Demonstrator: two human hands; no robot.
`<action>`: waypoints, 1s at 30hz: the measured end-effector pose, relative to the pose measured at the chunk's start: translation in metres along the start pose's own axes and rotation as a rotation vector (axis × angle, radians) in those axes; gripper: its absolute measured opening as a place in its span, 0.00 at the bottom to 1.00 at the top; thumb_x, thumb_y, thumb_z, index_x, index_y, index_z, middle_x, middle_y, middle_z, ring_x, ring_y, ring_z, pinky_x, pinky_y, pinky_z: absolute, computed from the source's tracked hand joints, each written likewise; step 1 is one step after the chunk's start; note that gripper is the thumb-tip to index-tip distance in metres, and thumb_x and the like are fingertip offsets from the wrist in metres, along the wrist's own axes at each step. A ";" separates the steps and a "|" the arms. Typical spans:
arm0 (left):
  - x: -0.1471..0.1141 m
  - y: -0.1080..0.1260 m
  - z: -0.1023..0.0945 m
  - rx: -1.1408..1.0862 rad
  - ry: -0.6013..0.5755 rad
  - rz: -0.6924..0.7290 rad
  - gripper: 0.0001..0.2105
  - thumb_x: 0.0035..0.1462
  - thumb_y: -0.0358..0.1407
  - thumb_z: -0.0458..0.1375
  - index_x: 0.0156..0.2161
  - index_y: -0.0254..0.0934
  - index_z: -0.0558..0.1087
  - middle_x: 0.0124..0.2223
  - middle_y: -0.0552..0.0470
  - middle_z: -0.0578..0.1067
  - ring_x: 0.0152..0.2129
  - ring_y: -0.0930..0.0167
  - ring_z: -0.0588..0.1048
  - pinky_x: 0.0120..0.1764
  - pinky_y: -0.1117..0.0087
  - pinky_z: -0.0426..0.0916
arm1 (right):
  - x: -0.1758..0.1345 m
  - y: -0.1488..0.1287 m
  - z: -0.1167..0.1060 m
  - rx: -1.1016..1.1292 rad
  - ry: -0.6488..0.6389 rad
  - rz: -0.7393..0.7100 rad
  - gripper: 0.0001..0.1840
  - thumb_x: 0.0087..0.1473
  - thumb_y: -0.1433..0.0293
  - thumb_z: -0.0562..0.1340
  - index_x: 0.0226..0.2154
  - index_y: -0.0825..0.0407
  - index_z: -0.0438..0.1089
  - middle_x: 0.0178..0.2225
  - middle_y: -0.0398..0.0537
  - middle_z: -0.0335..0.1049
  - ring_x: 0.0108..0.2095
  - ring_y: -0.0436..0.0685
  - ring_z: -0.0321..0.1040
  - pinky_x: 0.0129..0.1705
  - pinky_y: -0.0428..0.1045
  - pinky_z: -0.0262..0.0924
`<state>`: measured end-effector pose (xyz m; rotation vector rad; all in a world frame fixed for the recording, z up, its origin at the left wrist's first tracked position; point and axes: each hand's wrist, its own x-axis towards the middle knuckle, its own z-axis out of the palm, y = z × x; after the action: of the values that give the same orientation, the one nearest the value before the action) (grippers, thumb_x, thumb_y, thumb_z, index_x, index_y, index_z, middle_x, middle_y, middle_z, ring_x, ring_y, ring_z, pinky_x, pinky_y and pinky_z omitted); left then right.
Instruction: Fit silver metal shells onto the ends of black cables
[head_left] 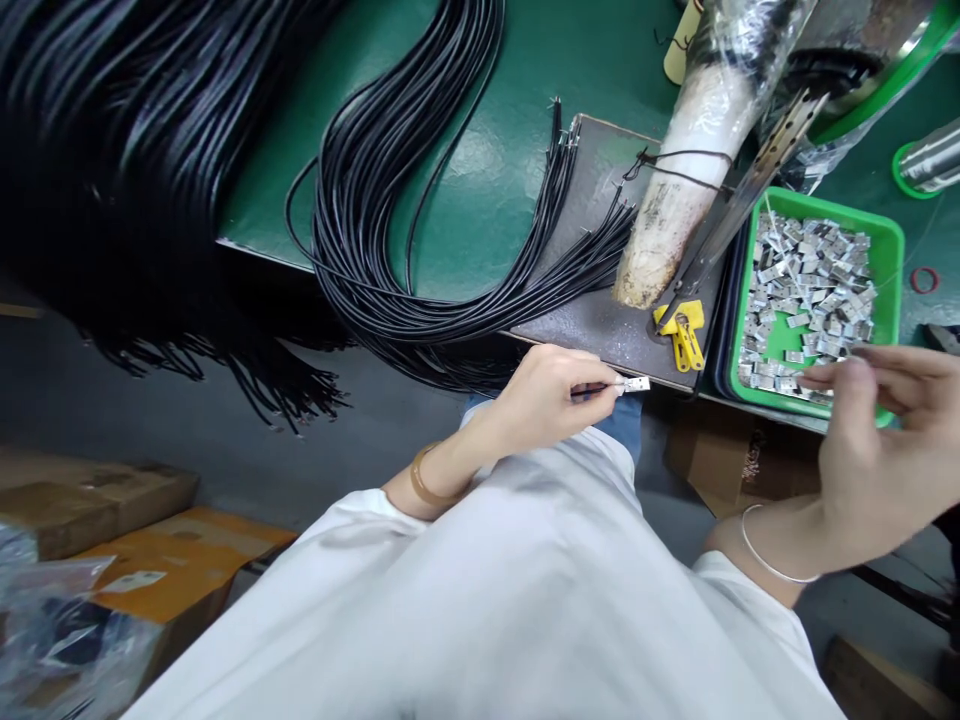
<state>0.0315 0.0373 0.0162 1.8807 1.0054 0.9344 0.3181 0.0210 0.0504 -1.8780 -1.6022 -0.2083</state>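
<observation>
My left hand is closed in a pinch on a thin black cable. At the cable's tip, just past my fingers, sticks out a small silver metal connector. My right hand is over the front right edge of a green tray, its thumb and fingers drawn together. The fingertips are slightly blurred, and what lies between them cannot be made out. Many small metal connector shells are heaped in the tray. Left of it, a yellow plastic cutter rests on the dark board.
A bundle of black cables curves over the green table, ends on the board. More cables hang off the table's left edge. A wrapped roll and a metal strip stand behind. Cardboard boxes are on the floor.
</observation>
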 end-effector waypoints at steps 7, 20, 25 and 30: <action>0.027 -0.017 -0.025 0.222 0.420 0.084 0.07 0.61 0.34 0.60 0.35 0.34 0.79 0.34 0.48 0.80 0.31 0.71 0.76 0.39 0.69 0.70 | 0.031 0.038 0.003 -0.103 -0.299 -0.150 0.08 0.46 0.72 0.73 0.29 0.48 0.74 0.31 0.43 0.79 0.28 0.53 0.73 0.32 0.47 0.62; 0.016 -0.027 -0.044 0.362 0.329 -0.004 0.09 0.63 0.31 0.57 0.43 0.34 0.80 0.37 0.48 0.78 0.34 0.70 0.76 0.40 0.70 0.69 | 0.053 0.037 0.003 -0.253 -0.526 -0.128 0.11 0.44 0.71 0.73 0.25 0.47 0.69 0.26 0.37 0.72 0.24 0.48 0.67 0.32 0.48 0.55; 0.028 -0.041 -0.040 0.156 0.681 -0.075 0.10 0.66 0.38 0.54 0.45 0.38 0.75 0.38 0.49 0.77 0.32 0.71 0.75 0.38 0.70 0.69 | 0.033 0.036 0.011 -0.144 -0.079 -0.161 0.08 0.45 0.68 0.69 0.29 0.49 0.69 0.29 0.45 0.73 0.26 0.52 0.69 0.29 0.49 0.60; 0.025 -0.021 -0.049 -0.244 0.695 -0.084 0.13 0.66 0.45 0.55 0.52 0.44 0.72 0.34 0.53 0.74 0.20 0.78 0.65 0.25 0.73 0.62 | 0.021 0.008 0.008 0.175 0.203 -0.094 0.06 0.42 0.71 0.68 0.27 0.50 0.71 0.29 0.50 0.77 0.26 0.58 0.74 0.23 0.52 0.64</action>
<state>-0.0061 0.0816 0.0238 1.3107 1.2780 1.6331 0.3286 0.0428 0.0521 -1.5980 -1.5199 -0.2807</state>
